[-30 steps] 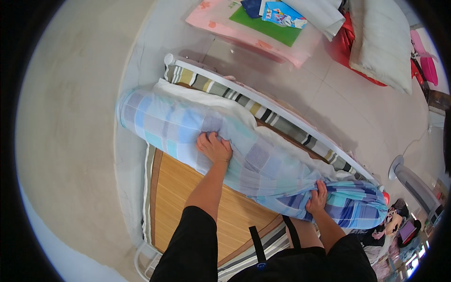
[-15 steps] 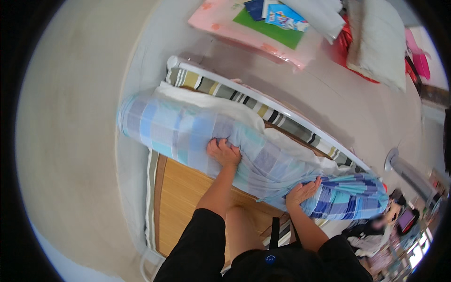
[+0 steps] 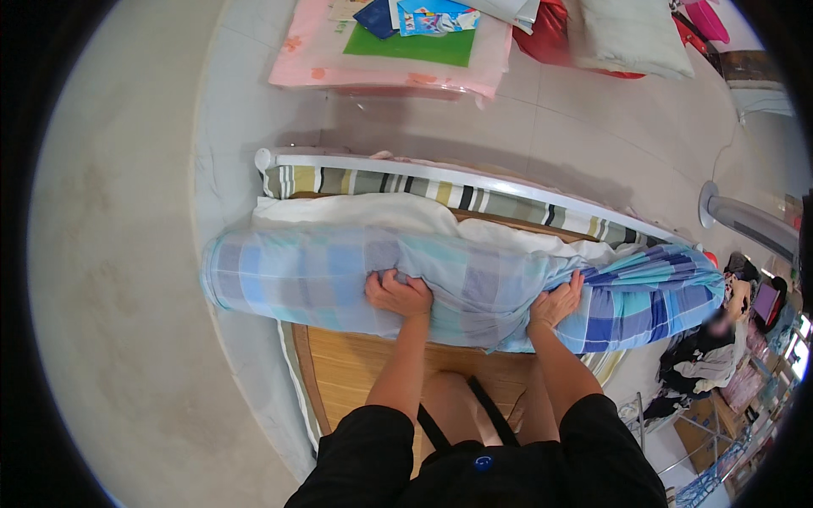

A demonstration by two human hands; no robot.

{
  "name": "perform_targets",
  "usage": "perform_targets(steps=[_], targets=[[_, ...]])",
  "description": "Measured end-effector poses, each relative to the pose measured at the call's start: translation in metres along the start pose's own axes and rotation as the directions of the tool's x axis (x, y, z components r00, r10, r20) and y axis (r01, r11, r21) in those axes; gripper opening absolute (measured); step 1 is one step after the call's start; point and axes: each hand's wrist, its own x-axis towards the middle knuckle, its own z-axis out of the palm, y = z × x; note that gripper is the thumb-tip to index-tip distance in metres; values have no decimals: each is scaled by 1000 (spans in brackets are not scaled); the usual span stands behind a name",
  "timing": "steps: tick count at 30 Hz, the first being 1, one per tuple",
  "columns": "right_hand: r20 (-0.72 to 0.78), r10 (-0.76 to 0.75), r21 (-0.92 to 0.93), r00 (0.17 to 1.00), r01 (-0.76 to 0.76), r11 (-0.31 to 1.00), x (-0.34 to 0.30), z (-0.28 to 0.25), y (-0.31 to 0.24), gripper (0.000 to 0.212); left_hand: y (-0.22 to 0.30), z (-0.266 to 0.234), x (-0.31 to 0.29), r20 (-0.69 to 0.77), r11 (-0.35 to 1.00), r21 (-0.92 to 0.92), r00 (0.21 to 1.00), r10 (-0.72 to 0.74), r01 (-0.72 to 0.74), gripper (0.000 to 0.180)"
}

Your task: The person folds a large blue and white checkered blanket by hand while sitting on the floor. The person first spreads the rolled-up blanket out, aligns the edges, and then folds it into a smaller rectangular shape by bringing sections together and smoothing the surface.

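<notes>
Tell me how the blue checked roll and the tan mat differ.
The blue checked roll has blue squares, while the tan mat has a brown border. The roll is long, thick and rounded; the mat lies flat, partly covered by it. The left hand and right hand are on the roll; neither touches the mat. Both lie on the near side of the white rail.

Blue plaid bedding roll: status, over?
Left grip and right grip on bedding roll. Roll lies across bamboo mat, wrinkled near right grip. White bedding bunched along far side.
</notes>
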Motion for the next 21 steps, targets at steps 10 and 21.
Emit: perform_targets(steps=[10, 21], targets=[[-26, -43, 23, 999, 44, 999, -3, 13, 22, 31, 24, -109, -33, 267, 846, -331, 902, -340, 417, 27], [7, -44, 2, 999, 44, 999, -3, 8, 19, 32, 52, -86, -113, 944, -856, 231, -320, 82, 462, 66]])
